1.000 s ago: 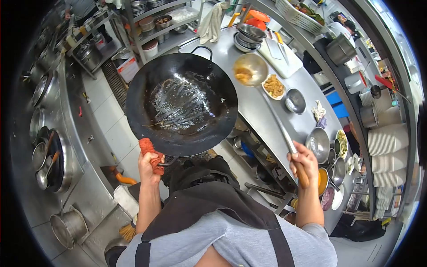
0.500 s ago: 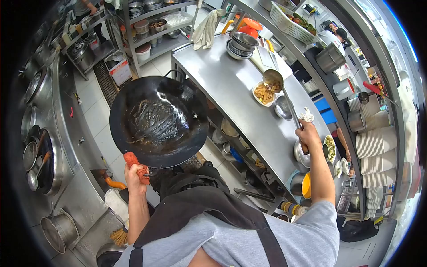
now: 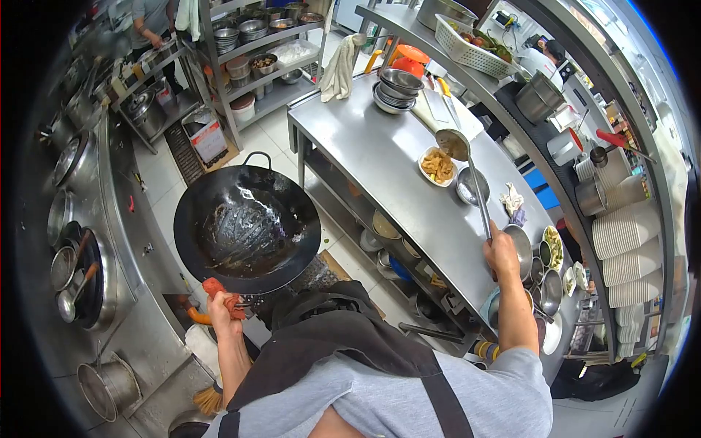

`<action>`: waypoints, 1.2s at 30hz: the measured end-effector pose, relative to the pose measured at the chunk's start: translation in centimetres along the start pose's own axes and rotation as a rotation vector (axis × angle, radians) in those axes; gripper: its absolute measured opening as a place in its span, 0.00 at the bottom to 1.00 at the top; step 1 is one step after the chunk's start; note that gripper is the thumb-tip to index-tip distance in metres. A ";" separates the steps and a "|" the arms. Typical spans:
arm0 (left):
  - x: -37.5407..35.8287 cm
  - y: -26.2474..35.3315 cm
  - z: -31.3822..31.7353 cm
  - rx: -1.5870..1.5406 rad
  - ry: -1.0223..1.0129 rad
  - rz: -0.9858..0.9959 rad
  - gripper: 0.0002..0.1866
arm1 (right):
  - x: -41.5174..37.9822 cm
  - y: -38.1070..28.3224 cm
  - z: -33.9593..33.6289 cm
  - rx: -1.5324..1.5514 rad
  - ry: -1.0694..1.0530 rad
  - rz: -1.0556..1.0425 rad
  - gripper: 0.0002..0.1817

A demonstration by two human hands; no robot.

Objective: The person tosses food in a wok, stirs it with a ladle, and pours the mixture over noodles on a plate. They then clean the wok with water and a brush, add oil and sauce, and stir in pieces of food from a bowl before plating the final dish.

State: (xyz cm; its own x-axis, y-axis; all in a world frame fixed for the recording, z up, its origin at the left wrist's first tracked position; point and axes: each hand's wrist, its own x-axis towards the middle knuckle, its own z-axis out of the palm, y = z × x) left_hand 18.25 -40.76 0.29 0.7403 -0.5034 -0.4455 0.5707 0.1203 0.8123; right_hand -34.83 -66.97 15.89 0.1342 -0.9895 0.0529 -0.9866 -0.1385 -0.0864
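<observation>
My left hand (image 3: 225,314) is closed round a red cloth (image 3: 221,296) at the near handle of a large black wok (image 3: 248,226). Dark sauce coats the inside of the wok, which hangs over the floor between stove and table. In my right hand (image 3: 502,255) is the handle of a long metal ladle (image 3: 478,186). The ladle's bowl sits just above a white bowl of food in brown sauce (image 3: 438,166) on the steel table (image 3: 350,124). Beside that bowl stands a small metal bowl (image 3: 471,186).
Stacked metal bowls (image 3: 398,91) and a cutting board with a knife (image 3: 442,109) occupy the table's far end. Steel stove counter (image 3: 120,219) runs along the left. A shelf with stacked white dishes (image 3: 628,226) stands right. Another person (image 3: 150,29) is at the back left.
The wok has moved slightly left and away from the table. The ladle has lifted off the food and its bowl now shows little in it.
</observation>
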 end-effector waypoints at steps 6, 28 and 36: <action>1.7 -0.8 -0.2 -0.061 -0.011 -0.074 0.07 | -3.8 1.8 2.6 0.042 0.135 -0.047 0.33; 3.5 -6.9 3.4 -0.230 0.243 -0.408 0.06 | -6.2 3.8 16.7 0.562 0.225 0.270 0.29; 1.3 -9.2 5.6 -0.318 0.191 -0.410 0.09 | -6.1 7.3 16.3 0.770 0.127 0.247 0.28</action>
State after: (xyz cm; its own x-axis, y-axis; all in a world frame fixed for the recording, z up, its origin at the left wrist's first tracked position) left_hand 11.95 -47.32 -5.69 0.4695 -0.4031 -0.7855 0.8829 0.2146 0.4176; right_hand -41.31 -62.56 -1.31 -0.1359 -0.9894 0.0513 -0.6397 0.0480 -0.7672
